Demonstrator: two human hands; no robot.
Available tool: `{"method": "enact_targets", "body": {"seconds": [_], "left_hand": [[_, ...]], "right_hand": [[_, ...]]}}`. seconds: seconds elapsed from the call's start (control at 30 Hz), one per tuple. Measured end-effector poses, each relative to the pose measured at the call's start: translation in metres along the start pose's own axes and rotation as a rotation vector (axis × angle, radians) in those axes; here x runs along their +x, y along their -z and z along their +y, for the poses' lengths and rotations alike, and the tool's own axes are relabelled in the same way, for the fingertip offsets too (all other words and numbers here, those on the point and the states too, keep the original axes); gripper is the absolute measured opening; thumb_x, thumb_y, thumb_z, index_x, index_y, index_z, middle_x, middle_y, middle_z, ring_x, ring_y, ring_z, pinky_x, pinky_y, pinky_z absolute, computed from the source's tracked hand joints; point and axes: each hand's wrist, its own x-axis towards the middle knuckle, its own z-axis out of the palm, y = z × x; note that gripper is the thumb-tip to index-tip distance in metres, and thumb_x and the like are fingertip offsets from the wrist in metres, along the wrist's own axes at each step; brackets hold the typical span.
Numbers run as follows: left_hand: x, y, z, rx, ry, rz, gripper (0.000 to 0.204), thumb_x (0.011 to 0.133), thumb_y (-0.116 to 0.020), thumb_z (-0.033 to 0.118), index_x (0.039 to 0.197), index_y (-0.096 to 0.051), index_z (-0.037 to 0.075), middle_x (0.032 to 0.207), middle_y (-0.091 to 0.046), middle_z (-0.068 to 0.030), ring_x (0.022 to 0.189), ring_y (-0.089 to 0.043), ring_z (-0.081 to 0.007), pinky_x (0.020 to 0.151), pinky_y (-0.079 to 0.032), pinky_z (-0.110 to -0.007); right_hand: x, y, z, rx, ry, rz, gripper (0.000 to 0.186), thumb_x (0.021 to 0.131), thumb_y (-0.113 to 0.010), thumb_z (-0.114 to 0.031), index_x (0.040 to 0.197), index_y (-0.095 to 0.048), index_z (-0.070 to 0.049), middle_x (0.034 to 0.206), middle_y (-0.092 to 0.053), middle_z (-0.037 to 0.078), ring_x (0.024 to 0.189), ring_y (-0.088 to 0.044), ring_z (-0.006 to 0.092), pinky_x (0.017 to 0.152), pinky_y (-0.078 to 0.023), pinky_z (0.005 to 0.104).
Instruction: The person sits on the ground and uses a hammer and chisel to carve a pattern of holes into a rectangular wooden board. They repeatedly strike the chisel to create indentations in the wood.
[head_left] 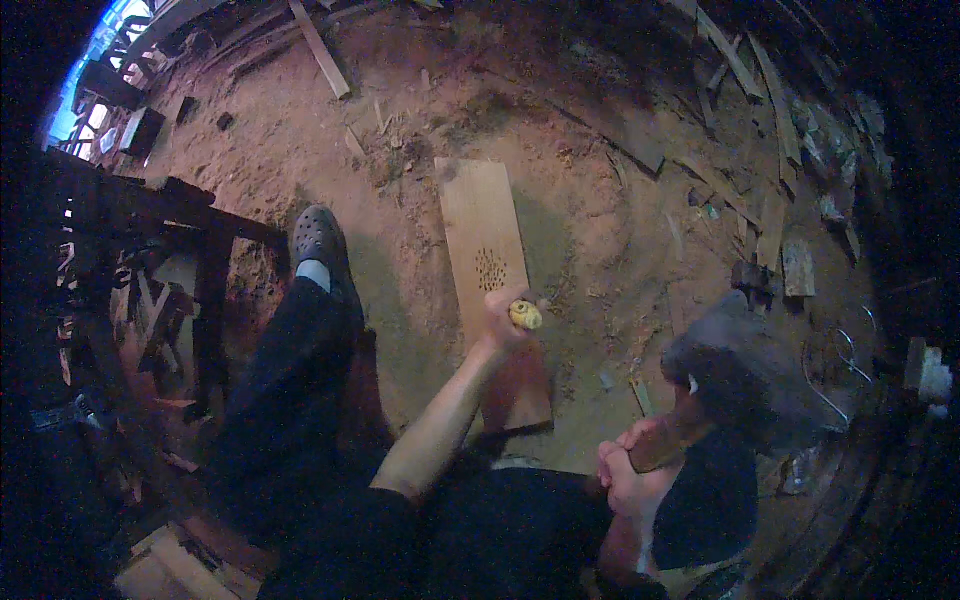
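My left hand (503, 318) is closed around a yellow-handled tool (526, 315), held down onto a long pale wooden plank (480, 215) that lies on the dirt floor. A cluster of small dark marks (490, 268) shows on the plank just above the tool. My right hand (622, 472) grips a reddish wooden handle (655, 445), raised close to the camera. The handle carries a large dark rounded head (745, 370), which looks like a mallet. My left leg in dark trousers and a grey clog (318, 238) stretches out left of the plank.
The ground is reddish earth strewn with sawdust and chips. Scrap wood strips (770, 215) lie at the upper right, and one slat (322, 50) at the top. A dark wooden frame (205, 270) stands on the left. Wire loops (835, 385) lie at the right.
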Motion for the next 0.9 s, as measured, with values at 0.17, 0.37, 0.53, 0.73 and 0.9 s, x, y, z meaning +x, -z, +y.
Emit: {"method": "enact_targets", "body": {"seconds": [0.17, 0.37, 0.53, 0.73, 0.9], "left_hand": [[0.004, -0.002, 0.008, -0.102, -0.039, -0.007, 0.021, 0.065, -0.068, 0.02, 0.063, -0.052, 0.005, 0.05, -0.047, -0.0088, 0.046, -0.05, -0.0215, 0.044, -0.038, -0.031], [-0.002, -0.004, -0.009, -0.048, -0.1, -0.01, 0.02, 0.066, -0.066, 0.015, 0.059, -0.05, 0.007, 0.051, -0.049, -0.0065, 0.045, -0.048, -0.0184, 0.043, -0.038, -0.029], [0.0, -0.003, 0.005, -0.08, -0.013, -0.077, 0.015, 0.068, -0.062, 0.017, 0.061, -0.052, 0.009, 0.055, -0.054, -0.0029, 0.049, -0.053, -0.0137, 0.045, -0.041, -0.028], [0.0, 0.0, -0.023, -0.256, -0.025, 0.026, 0.022, 0.068, -0.066, 0.014, 0.057, -0.048, 0.006, 0.049, -0.043, -0.0083, 0.043, -0.044, -0.0197, 0.043, -0.036, -0.03], [0.001, -0.005, -0.001, -0.093, -0.053, -0.017, 0.02, 0.066, -0.067, 0.015, 0.058, -0.05, 0.007, 0.05, -0.046, -0.0067, 0.045, -0.047, -0.0184, 0.044, -0.038, -0.029]], "right_hand": [[0.024, -0.024, 0.041, -0.489, -0.156, -0.207, 0.036, 0.066, -0.063, -0.014, 0.096, -0.052, 0.001, 0.082, -0.058, 0.014, 0.073, -0.057, 0.029, 0.065, -0.046, 0.0383], [0.009, -0.009, 0.018, -0.632, 0.071, -0.093, 0.027, 0.062, -0.064, -0.004, 0.088, -0.053, 0.0, 0.073, -0.056, 0.009, 0.058, -0.053, 0.0195, 0.056, -0.045, 0.0346], [-0.001, -0.004, 0.028, -0.283, 0.067, -0.033, 0.029, 0.062, -0.064, 0.0, 0.089, -0.051, -0.003, 0.073, -0.053, 0.005, 0.058, -0.052, 0.015, 0.054, -0.045, 0.0313], [0.026, -0.02, 0.032, -0.644, -0.076, -0.168, 0.035, 0.063, -0.064, -0.011, 0.092, -0.051, 0.003, 0.074, -0.055, 0.015, 0.061, -0.055, 0.028, 0.059, -0.045, 0.0392], [0.005, -0.005, -0.007, -0.068, -0.003, -0.016, 0.02, 0.064, -0.059, -0.004, 0.081, -0.049, -0.002, 0.069, -0.05, 0.009, 0.056, -0.052, 0.0235, 0.056, -0.044, 0.0386]]}}
